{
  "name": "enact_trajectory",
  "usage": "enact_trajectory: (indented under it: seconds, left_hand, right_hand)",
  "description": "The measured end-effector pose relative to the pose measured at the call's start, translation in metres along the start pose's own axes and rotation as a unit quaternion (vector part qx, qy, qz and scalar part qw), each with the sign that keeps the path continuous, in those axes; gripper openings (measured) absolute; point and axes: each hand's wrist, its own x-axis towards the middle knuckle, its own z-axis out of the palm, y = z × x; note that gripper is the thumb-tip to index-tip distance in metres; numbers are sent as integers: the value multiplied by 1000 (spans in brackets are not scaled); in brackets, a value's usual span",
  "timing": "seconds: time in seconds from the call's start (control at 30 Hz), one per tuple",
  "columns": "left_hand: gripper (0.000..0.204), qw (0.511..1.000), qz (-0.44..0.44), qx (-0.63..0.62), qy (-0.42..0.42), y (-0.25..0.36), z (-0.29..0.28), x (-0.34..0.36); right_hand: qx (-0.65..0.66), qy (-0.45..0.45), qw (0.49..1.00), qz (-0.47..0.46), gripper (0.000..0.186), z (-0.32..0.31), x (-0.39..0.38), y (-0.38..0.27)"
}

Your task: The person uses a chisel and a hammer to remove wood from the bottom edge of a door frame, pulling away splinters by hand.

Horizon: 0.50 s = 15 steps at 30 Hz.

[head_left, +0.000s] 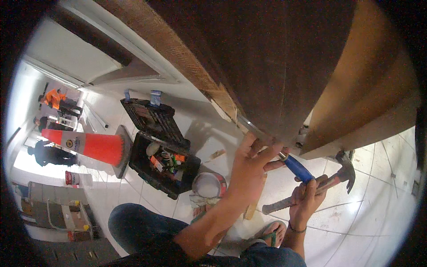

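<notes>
- The blue-handled chisel (299, 168) is held right of centre in the frame, its metal end angled up-left along the edge of the dark wooden door (275, 58).
- The left hand (250, 164) is closed around the chisel's metal part near the collar; whether the tip is biting into wood cannot be told, as it is partly hidden by the fingers.
- The right hand (308, 202) is wrapped around the handle of the hammer (316, 192), its thumb and fingertips brought up to the butt of the chisel.
- The left fingers could be cut or struck if the chisel were to slip, since they are placed so close to the blade.
- Control could be lost through the right hand being shared between two tools; either might be dropped on the sandalled foot (273, 233) below.
- The door's edge could be splintered if the blade were driven at a poor angle.
- Room for a swing is limited at right by the brown panel (364, 102), near which the hammer's claw is held.
- Left of the forearm, the floor is taken up by a round tub (209, 184) and an open black toolbox (162, 162); an orange cone (102, 147) is set beyond.
- A wood strip (254, 204) is left lying between the arms.
</notes>
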Motion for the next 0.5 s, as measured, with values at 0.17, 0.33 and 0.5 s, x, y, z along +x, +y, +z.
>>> enact_trajectory:
  seconds: [0.17,0.33,0.5]
  left_hand:
    - [30,1000,-6,-11,15,5,-5,-8]
    - [31,995,-1,77,61,6,-9,-14]
    - [27,994,63,66,52,9,-6,-35]
  right_hand:
    - [-20,-4,999,28,25,1,-13,1]
    - [-18,-14,999,30,24,8,-13,-5]
    - [18,-14,996,85,35,8,-12,-7]
